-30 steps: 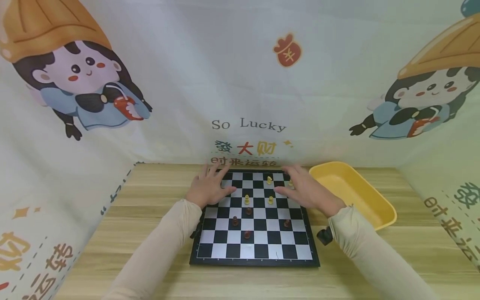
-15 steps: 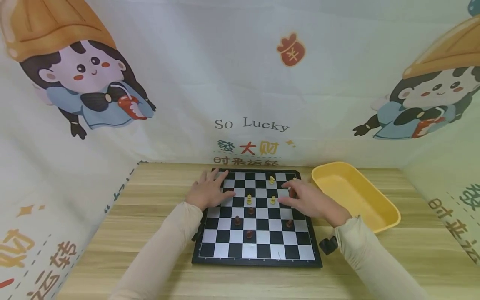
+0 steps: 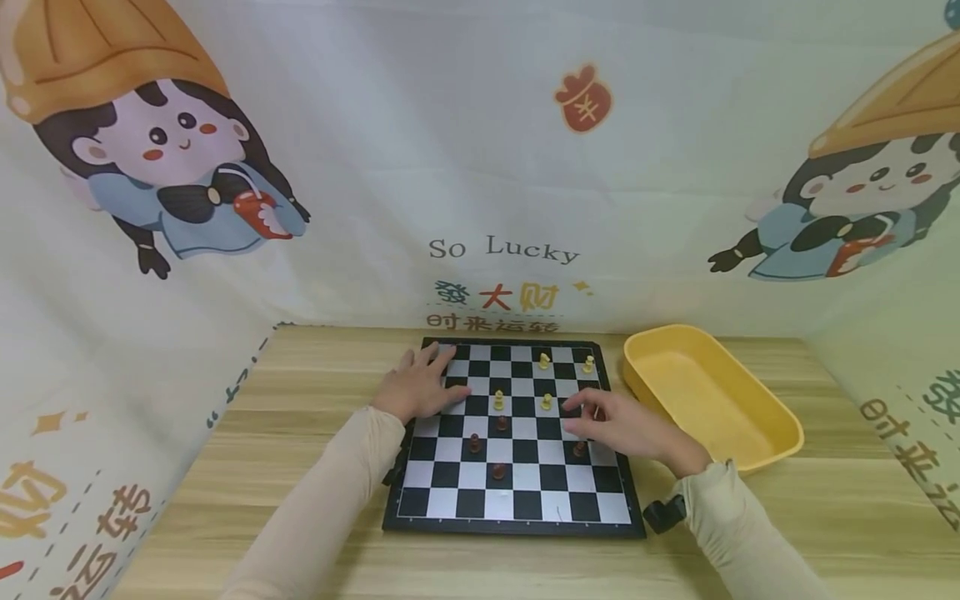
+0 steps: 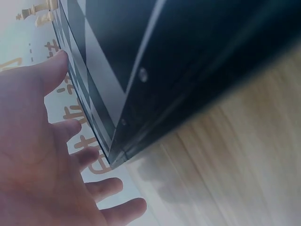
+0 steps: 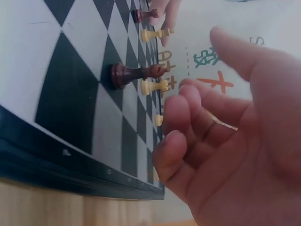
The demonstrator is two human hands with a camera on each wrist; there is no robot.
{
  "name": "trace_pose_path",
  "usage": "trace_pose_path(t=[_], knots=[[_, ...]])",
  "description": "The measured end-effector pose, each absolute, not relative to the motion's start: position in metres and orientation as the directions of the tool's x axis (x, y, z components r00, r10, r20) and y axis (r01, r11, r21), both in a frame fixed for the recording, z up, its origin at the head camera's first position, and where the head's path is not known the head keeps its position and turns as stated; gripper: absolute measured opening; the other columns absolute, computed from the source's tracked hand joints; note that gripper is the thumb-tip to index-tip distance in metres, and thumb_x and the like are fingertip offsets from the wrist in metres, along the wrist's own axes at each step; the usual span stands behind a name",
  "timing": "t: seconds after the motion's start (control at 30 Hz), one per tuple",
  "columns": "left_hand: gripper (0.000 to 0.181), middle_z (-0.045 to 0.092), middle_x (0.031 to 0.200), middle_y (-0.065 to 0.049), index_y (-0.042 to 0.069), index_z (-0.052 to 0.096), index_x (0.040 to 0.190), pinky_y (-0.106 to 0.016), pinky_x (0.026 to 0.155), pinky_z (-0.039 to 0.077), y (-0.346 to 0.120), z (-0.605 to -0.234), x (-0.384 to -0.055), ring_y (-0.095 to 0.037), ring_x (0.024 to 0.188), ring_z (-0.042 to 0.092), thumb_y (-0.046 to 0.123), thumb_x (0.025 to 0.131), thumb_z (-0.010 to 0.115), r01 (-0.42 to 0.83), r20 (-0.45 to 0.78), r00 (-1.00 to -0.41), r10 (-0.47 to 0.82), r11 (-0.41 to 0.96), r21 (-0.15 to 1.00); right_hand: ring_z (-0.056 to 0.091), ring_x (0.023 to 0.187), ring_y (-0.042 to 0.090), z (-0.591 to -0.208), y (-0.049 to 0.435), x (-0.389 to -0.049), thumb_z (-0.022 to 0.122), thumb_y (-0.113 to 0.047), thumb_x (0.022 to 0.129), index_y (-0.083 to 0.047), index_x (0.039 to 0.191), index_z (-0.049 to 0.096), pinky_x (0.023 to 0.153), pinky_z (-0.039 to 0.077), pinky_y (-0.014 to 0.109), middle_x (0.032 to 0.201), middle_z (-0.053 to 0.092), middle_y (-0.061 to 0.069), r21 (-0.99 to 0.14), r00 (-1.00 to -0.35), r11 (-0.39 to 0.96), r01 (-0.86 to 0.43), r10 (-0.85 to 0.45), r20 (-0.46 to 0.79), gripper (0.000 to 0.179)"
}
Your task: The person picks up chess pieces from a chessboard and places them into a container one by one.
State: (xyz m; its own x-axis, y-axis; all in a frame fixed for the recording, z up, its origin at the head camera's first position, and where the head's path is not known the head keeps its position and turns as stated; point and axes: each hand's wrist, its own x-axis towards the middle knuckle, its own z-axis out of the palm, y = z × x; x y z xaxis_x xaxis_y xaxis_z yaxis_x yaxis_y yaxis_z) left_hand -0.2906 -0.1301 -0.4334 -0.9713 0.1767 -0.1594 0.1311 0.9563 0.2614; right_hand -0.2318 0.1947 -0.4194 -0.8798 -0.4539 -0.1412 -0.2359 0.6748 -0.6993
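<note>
A black-and-white chessboard lies on the table with several cream and dark red chess pieces standing on it. My left hand, fingers spread, is at the board's far left edge and holds nothing. Over the right side hovers my right hand, fingers loosely bent and thumb apart, with nothing between them. Closest to it are a cream piece and a dark red piece. In the right wrist view a dark red piece stands beside the fingers, a cream rook behind it.
A yellow plastic tray sits to the right of the board on the wooden table. A printed cloth hangs behind and at both sides. More cream pieces stand at the board's far right, including one in the corner area.
My right hand has come from the board's far right part towards me, uncovering the cream piece near that corner. The left hand stays by the far left edge; the pieces keep their squares.
</note>
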Motion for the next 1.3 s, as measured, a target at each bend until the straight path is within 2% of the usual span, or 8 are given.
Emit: trace_pose_path(t=[0.33, 0.57, 0.77, 1.0, 1.3], knots=[[0.082, 0.019, 0.172, -0.012, 0.022, 0.025, 0.164, -0.068, 0.119, 0.033, -0.136, -0.436, -0.295, -0.05, 0.155, 0.02, 0.063, 0.097, 0.052, 0.13, -0.187, -0.965, 0.187, 0.951, 0.281, 0.05, 0.075, 0.014, -0.435, 0.201, -0.229, 0.078, -0.036, 0.09, -0.01, 0.126, 0.066, 0.062, 0.039, 0.021, 0.079, 0.05, -0.001, -0.756, -0.864, 0.616, -0.22, -0.483, -0.141, 0.045], [0.083, 0.017, 0.173, -0.011, 0.021, 0.027, 0.163, -0.066, 0.119, 0.035, -0.135, -0.436, -0.297, -0.053, 0.151, 0.029, 0.062, 0.096, 0.055, 0.119, -0.214, -0.958, 0.189, 0.946, 0.302, 0.049, 0.072, 0.009, -0.442, 0.207, -0.227, 0.082, -0.029, 0.086, -0.01, 0.122, 0.067, 0.063, 0.04, 0.018, 0.079, 0.049, -0.003, -0.786, -0.841, 0.571, -0.236, -0.525, -0.129, 0.044], [0.084, 0.016, 0.172, -0.014, 0.015, 0.031, 0.162, -0.065, 0.122, 0.03, -0.136, -0.433, -0.298, -0.053, 0.152, 0.026, 0.058, 0.096, 0.06, 0.136, -0.233, -0.947, 0.22, 0.934, 0.33, 0.048, 0.072, 0.01, -0.445, 0.209, -0.226, 0.083, -0.026, 0.084, -0.009, 0.116, 0.069, 0.063, 0.037, 0.019, 0.077, 0.046, -0.002, -0.786, -0.83, 0.574, -0.229, -0.537, -0.151, 0.039], [0.086, 0.019, 0.172, -0.015, 0.014, 0.035, 0.16, -0.058, 0.125, 0.031, -0.141, -0.43, -0.302, -0.044, 0.155, 0.026, 0.054, 0.092, 0.069, 0.139, -0.239, -0.942, 0.236, 0.922, 0.36, 0.047, 0.072, 0.011, -0.447, 0.207, -0.23, 0.083, -0.023, 0.083, -0.013, 0.111, 0.072, 0.064, 0.036, 0.02, 0.074, 0.045, -0.004, -0.763, -0.83, 0.612, -0.21, -0.524, -0.191, 0.031], [0.089, 0.021, 0.171, -0.013, 0.017, 0.037, 0.159, -0.055, 0.126, 0.03, -0.14, -0.435, -0.306, -0.04, 0.157, 0.024, 0.057, 0.088, 0.073, 0.146, -0.228, -0.944, 0.237, 0.923, 0.357, 0.044, 0.067, 0.01, -0.444, 0.206, -0.232, 0.082, -0.012, 0.083, -0.007, 0.105, 0.073, 0.06, 0.034, 0.019, 0.069, 0.042, -0.004, -0.765, -0.829, 0.605, -0.221, -0.529, -0.179, 0.024]])
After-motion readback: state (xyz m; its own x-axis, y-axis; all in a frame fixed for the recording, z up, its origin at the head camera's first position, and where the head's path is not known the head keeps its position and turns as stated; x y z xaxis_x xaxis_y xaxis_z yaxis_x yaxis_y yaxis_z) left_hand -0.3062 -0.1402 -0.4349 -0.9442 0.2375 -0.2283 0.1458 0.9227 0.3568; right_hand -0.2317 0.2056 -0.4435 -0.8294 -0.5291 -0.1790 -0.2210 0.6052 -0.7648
